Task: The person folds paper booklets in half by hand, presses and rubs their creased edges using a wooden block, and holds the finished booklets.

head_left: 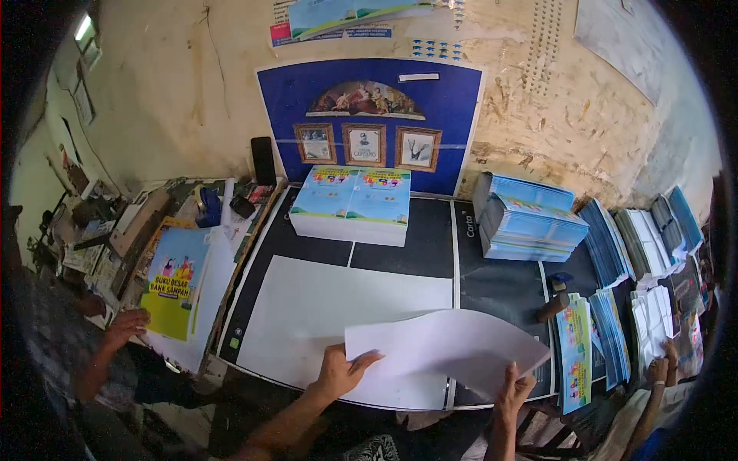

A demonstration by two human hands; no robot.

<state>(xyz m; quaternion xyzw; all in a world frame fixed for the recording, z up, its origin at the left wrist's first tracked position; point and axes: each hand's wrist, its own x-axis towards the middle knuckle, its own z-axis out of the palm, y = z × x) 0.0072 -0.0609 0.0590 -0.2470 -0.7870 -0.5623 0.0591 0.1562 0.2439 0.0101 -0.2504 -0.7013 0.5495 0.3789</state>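
Note:
My left hand [346, 371] is closed on the left end of a white paper sheet [438, 342], thumb on top and the other fingers partly hidden. At the sheet's lower right corner, my right hand [513, 390] pinches it between thumb and fingers. The held paper bows upward in the middle. Beneath it, a large white sheet [323, 307] lies flat on the black table top [407, 257]. Behind that stands a thick stack of printed blue and green covers [354, 203].
Bundles of blue booklets [530, 223] stand at the back right, with more printed stacks [576, 353] nearer. A brown cylinder [552, 307] sits beside them. Another person's hand [127, 326] is near printed covers [177, 284] at left; a further person's hand [659, 369] touches white papers [652, 323] at right.

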